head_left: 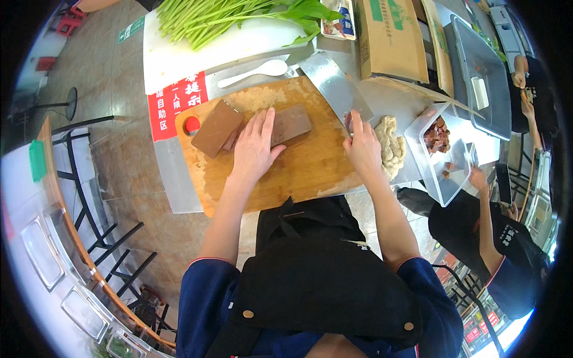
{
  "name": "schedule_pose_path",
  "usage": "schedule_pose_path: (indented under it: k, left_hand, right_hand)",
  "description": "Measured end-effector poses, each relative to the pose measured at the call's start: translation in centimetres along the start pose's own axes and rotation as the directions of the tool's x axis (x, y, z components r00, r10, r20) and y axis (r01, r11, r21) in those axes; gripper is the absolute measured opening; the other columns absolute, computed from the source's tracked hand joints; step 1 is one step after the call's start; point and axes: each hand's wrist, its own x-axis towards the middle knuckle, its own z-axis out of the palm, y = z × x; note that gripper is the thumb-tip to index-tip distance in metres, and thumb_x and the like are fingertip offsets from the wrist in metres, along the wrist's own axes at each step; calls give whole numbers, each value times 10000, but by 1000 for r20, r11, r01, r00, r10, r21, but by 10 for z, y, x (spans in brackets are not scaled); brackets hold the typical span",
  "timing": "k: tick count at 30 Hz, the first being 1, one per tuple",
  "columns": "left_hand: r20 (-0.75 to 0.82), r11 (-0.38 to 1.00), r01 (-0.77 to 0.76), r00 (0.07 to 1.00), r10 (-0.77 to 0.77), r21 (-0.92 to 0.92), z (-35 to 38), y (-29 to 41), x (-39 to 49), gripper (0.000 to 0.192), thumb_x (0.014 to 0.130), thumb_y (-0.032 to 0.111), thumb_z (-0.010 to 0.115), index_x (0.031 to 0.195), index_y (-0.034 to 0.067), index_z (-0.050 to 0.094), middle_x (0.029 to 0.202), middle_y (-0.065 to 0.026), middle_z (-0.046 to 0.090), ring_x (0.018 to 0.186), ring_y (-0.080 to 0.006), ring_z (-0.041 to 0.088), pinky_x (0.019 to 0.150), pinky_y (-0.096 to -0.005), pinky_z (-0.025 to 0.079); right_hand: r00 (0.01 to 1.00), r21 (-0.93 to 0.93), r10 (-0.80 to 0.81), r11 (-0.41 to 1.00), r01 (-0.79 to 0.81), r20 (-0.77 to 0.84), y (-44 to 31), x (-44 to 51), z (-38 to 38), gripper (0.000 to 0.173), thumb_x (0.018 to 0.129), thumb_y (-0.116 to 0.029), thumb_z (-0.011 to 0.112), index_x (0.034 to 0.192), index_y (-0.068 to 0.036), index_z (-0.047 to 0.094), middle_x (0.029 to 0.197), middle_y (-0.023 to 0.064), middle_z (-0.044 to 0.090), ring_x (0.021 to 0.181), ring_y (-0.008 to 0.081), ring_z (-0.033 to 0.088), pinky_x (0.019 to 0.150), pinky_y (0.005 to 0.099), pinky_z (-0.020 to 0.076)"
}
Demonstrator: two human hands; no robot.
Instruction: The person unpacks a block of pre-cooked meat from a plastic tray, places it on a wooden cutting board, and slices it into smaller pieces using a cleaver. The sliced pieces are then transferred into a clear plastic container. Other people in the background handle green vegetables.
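My left hand (pixel 254 145) lies over a brown block, probably blood curd (pixel 293 124), fingers on its left end and thumb along the near side. Another brown block (pixel 217 129) sits at an angle just left of that hand, and a small piece shows between them, partly hidden. My right hand (pixel 365 147) grips the handle of a cleaver (pixel 333 83). Its broad blade lies nearly flat, pointing away from me across the board's far right corner. Both blocks rest on a worn wooden cutting board (pixel 318 172).
A crumpled cloth (pixel 390 145) lies right of my right hand. Beyond it stands a clear plastic bin (pixel 441 179) holding brown cubes. A cardboard box (pixel 394 40), white spoon (pixel 264 73) and green stalks (pixel 224 18) on a white board (pixel 179 58) lie farther back. A co-worker (pixel 483 228) stands at right.
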Motion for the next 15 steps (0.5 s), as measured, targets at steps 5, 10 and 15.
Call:
schedule_pose_path:
  k: [5, 10, 15]
  left_hand:
    - [-35, 998, 52, 998, -51, 22, 12, 2, 0, 879, 670, 202, 842, 1398, 2, 391, 1255, -194, 512, 1151, -373, 497, 979, -417, 455]
    - [-104, 987, 153, 982, -158, -55, 16, 15, -17, 720, 718, 191, 815, 1325, 1, 477, 1223, -190, 538, 1131, -356, 515, 948, -405, 466]
    - [-169, 799, 339, 865, -472, -496, 10, -5, -25, 406, 847, 133, 700, 1209, -2, 578, 1098, -174, 621, 1076, -337, 559, 910, -402, 470]
  right_hand:
    - [993, 411, 121, 905, -109, -3, -4, -30, -23, 530, 866, -118, 619, 1359, -30, 446, 854, 241, 626, 708, 377, 642, 617, 463, 514]
    - [986, 491, 99, 858, -152, 132, -16, -63, -57, 339, 915, -101, 567, 1216, 54, 571, 787, 257, 639, 691, 387, 650, 614, 450, 506]
    - [982, 501, -34, 863, -65, 186, -39, -87, -56, 313, 916, -104, 571, 1204, 15, 588, 801, 264, 648, 708, 424, 644, 624, 472, 513]
